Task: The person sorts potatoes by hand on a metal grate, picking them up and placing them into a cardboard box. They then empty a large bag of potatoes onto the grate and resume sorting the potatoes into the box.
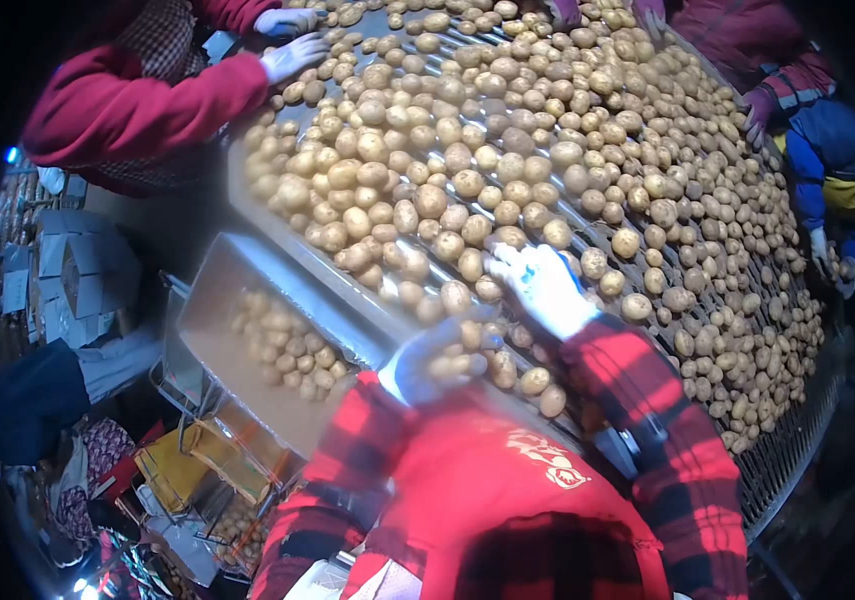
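Observation:
Potatoes (507, 150) cover a wide slatted sorting table. My right hand (544, 285), in a white glove with blue marks, reaches over them near the middle, fingers at a few potatoes; whether it grips one is hidden. My left hand (432, 362), gloved and smeared by motion, is low at the near edge beside the metal rim (317, 262), with potatoes by its fingers. Just left of it is a metal chute (247, 255) with potatoes lying inside. Both my sleeves are red and black plaid, over a red apron.
Across the table's left corner, a person in a red sleeve (147, 110) has gloved hands on potatoes. More people work along the far and right edges, one with a blue sleeve (804, 175). Cardboard boxes (77, 270) and a yellow crate (172, 465) are at the left.

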The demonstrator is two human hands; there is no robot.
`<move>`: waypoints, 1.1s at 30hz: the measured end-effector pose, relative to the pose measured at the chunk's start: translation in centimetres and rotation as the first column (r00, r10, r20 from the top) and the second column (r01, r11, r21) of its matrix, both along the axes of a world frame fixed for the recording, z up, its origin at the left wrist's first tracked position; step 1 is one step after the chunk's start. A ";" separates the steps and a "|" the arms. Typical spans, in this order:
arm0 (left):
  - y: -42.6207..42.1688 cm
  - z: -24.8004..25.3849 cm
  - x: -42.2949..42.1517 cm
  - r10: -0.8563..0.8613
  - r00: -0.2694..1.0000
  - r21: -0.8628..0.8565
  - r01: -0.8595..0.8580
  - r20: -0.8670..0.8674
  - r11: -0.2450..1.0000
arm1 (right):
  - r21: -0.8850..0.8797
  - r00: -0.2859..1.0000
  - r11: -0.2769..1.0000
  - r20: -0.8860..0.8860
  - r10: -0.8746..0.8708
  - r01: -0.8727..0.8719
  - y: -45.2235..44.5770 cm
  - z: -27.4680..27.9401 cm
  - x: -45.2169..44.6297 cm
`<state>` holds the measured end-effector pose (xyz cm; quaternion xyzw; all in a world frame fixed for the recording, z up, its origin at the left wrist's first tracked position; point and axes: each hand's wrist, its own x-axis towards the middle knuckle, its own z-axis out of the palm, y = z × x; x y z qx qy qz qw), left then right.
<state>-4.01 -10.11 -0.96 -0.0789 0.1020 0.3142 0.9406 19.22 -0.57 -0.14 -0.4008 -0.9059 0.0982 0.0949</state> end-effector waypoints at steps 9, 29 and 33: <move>0.2 -0.2 0.8 0.325 0.930 -0.251 -0.278 0.173 0.927 | -0.475 0.804 0.804 -0.279 -0.524 0.359 0.3 5.4 -1.9; -0.6 -0.6 -2.1 0.448 0.878 -0.192 -0.416 0.170 0.889 | 0.278 0.997 0.960 -0.080 -0.016 0.038 11.9 -1.6 -8.4; -1.0 -0.4 -1.5 0.452 0.870 -0.122 -0.435 0.198 0.892 | 0.098 0.917 0.995 0.394 -0.057 0.020 15.3 -4.2 -13.3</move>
